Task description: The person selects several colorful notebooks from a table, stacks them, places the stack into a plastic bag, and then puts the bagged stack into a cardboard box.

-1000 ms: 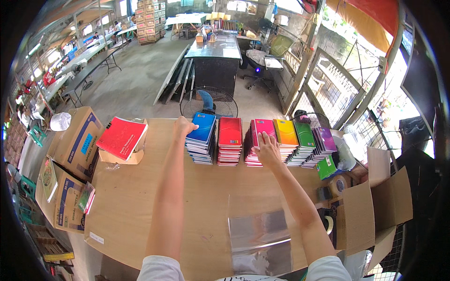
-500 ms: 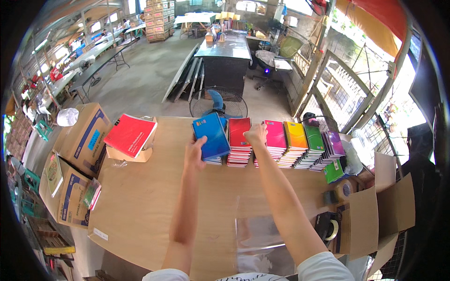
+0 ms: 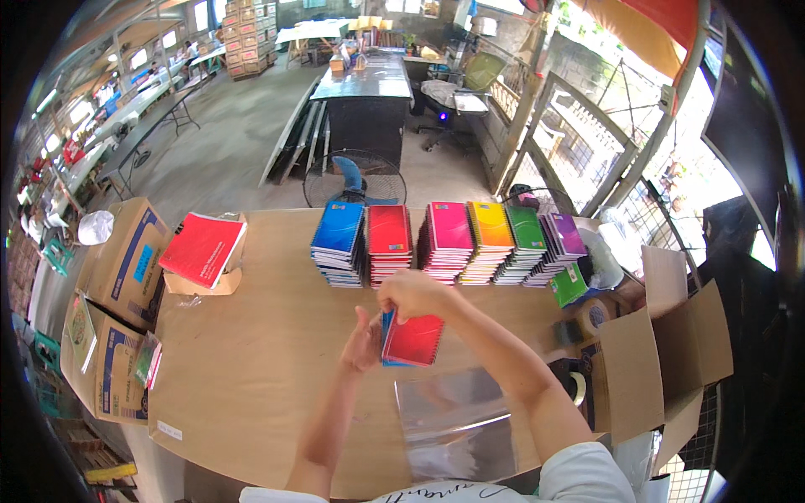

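Over the middle of the table, my left hand [image 3: 364,342] grips a blue spiral notebook [image 3: 386,325] by its left side, thumb raised. On top of it lies a red spiral notebook [image 3: 418,341], covering most of the blue one. My right hand [image 3: 412,293] pinches the red notebook's upper edge from above. Just beyond my hands stand the notebook stacks in a row: blue [image 3: 339,226], red [image 3: 388,228], pink [image 3: 450,225], yellow [image 3: 490,223], green [image 3: 525,228] and purple [image 3: 568,236]. A clear plastic sheet [image 3: 457,423] lies near me, right of centre.
Cartons [image 3: 126,256] and a red book [image 3: 201,249] on a small box [image 3: 204,283] line the left side. To the right stand an open cardboard box [image 3: 629,377] and tape rolls [image 3: 594,311]. A fan [image 3: 354,178] stands behind the table.
My left hand has brought the blue notebook down toward me from the stacks. The right hand has taken a red notebook off its stack and laid it over the blue one.
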The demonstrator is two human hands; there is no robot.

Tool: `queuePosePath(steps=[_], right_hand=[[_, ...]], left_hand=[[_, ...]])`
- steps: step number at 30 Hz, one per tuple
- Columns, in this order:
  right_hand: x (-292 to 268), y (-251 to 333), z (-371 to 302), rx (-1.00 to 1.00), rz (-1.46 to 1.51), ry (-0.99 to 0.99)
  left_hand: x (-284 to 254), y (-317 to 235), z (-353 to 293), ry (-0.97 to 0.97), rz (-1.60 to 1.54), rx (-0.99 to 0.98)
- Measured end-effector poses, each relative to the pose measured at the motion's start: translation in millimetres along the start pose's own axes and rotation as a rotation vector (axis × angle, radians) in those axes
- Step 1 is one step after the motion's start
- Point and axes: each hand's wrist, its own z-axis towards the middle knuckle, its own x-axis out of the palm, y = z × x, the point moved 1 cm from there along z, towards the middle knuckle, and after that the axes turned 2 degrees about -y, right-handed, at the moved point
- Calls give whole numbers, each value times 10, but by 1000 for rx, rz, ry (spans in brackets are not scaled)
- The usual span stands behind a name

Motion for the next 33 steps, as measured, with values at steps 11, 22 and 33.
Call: queuePosePath(steps=[11, 22, 33], right_hand=[[-228, -2220, -1486, 1134, -183, -1069], [-598, -2313, -1487, 1720, 266, -616], [-932, -890, -1509, 160, 130, -3]], left_hand=[[197, 430, -90, -406, 160, 73], [300, 694, 350, -447, 169, 113], [312, 739, 398, -364, 206, -123]])
